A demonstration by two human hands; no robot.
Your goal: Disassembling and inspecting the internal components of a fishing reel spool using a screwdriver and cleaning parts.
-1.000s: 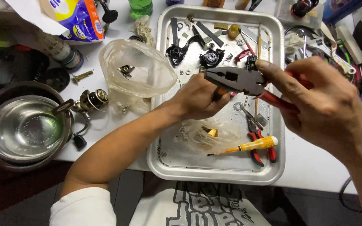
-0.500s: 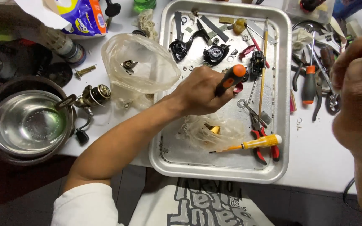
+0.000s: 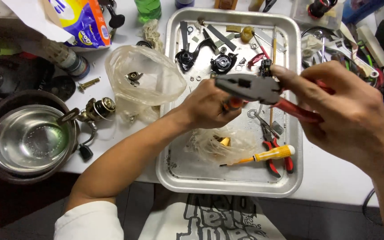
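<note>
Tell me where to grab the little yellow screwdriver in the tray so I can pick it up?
Probably grab the yellow screwdriver by its fat yellow handle, coming straight down from above. It lies flat in the metal tray, and the handle is the thickest part. Its thin shaft points left toward a crumpled plastic bag, and small red-handled pliers cross under the handle, so pinch the handle's two long sides.

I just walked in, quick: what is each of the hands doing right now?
Left hand: closed around a small orange-tipped thing; what it is cannot be told.
Right hand: closed on the red-handled pliers.
</note>
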